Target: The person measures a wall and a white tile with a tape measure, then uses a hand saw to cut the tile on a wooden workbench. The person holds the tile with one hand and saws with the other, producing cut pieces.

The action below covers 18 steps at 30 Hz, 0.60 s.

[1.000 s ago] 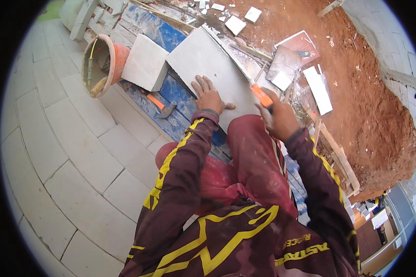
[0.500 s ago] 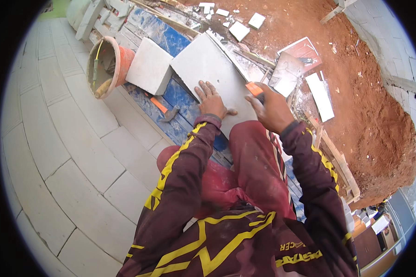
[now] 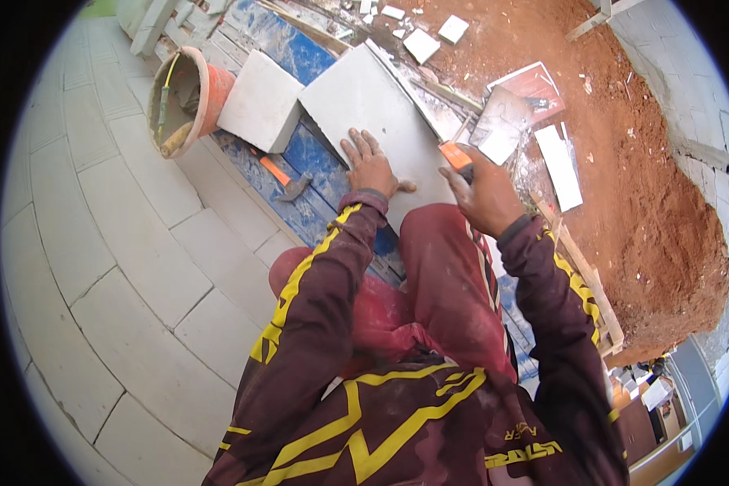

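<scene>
A large pale block (image 3: 356,97) rests at a slant on dusty blue-stained planks (image 3: 243,178) in front of my knees. My left hand (image 3: 371,168) presses on its top with fingers spread. My right hand (image 3: 482,190) grips the orange-and-black handle of a hand saw (image 3: 456,154), whose narrow blade runs along the block’s right edge toward the upper left. A second, smaller block (image 3: 259,101) sits to the left. Below it lies an orange-handled hammer (image 3: 279,174), its metal head partly over the blue plank.
An orange bucket (image 3: 190,105) with tools stands at the left on pale block paving (image 3: 105,267). Offcuts (image 3: 421,44), boards, a dusty sheet (image 3: 498,121) and a white strip (image 3: 557,166) lie right and above, beside red soil (image 3: 648,243) and a block wall (image 3: 664,65).
My right hand with the saw has shifted slightly back and forth along the block’s edge. My left hand stays on the block, and the view has moved a little.
</scene>
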Each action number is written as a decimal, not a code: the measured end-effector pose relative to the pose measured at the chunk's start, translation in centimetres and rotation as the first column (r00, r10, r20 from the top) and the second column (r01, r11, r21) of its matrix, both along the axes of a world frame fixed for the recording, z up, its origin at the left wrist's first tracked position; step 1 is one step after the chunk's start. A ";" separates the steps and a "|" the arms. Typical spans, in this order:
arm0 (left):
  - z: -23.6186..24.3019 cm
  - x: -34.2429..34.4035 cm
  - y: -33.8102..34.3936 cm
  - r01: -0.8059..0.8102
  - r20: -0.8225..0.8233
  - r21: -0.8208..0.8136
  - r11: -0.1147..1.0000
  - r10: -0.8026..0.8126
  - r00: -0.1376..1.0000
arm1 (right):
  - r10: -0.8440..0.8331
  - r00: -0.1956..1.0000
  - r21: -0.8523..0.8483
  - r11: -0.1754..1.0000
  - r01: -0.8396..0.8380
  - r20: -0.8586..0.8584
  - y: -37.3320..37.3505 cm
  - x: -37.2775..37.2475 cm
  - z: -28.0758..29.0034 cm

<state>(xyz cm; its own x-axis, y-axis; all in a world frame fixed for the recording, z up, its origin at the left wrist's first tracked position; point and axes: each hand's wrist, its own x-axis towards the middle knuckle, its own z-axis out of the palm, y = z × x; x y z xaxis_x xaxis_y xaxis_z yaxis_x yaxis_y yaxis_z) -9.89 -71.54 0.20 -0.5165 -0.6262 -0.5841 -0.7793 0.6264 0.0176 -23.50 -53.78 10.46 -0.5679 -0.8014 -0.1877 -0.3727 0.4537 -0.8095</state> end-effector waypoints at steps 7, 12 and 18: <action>-0.1 0.6 0.0 0.022 -0.042 -0.002 1.000 -0.022 0.999 | -0.067 0.996 0.194 0.979 0.055 0.058 10.8 3.8 10.4; -0.7 0.5 -0.1 -0.027 -0.067 0.033 0.999 0.029 0.997 | -0.019 1.000 0.003 1.000 0.019 0.002 7.6 1.6 8.9; 0.8 0.3 0.3 0.072 0.019 -0.019 0.997 -0.072 0.997 | -0.013 0.999 0.086 0.996 0.016 -0.046 3.1 1.3 -0.9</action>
<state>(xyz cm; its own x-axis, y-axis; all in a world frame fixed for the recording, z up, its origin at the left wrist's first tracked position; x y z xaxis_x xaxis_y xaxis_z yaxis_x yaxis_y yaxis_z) -9.62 -71.25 0.96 -0.5501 -0.5993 -0.5816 -0.7323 0.6809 -0.0091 -22.19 -50.70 9.56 -0.5889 -0.7749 -0.2297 -0.4008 0.5268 -0.7495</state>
